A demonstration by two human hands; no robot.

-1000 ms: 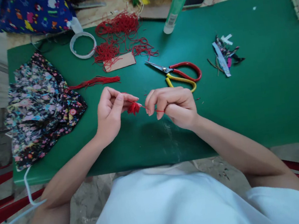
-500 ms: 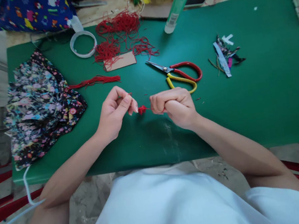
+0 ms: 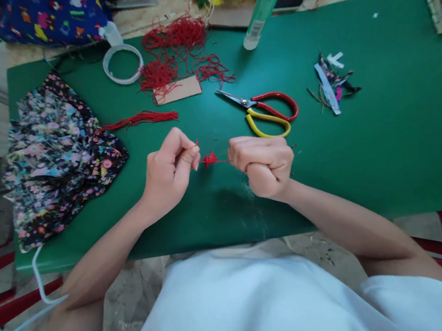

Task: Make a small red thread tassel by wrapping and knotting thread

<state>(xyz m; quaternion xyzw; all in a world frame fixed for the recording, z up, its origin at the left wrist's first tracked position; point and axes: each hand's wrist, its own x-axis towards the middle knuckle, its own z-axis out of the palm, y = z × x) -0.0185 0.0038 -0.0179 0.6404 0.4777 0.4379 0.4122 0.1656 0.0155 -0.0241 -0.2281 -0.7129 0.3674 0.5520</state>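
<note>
Between my two hands a red cord [image 3: 223, 161] is stretched taut, with a small bunched red knot [image 3: 209, 159] on it near the left fingers. My left hand [image 3: 170, 166] pinches the cord between thumb and forefinger, and a short red end pokes up above the pinch. My right hand [image 3: 264, 164] is closed in a fist around the cord's other side. Just beyond the right fist lie scissors [image 3: 266, 109] with one red and one yellow handle. A red tassel [image 3: 141, 119] extends from a floral cloth pouch [image 3: 61, 159] on the left.
Tangled red cord [image 3: 176, 41] lies around a cardboard piece [image 3: 180, 89] at the back. Nearby are a white tape ring [image 3: 125, 80] and a green glue bottle [image 3: 261, 11]. Fabric scraps [image 3: 328, 86] lie to the right on the green table [image 3: 406, 152]. A blue patterned cloth [image 3: 47, 20] sits back left.
My right fist has moved a little to the right, away from the knot. My left hand has shifted slightly left, so more cord shows between them.
</note>
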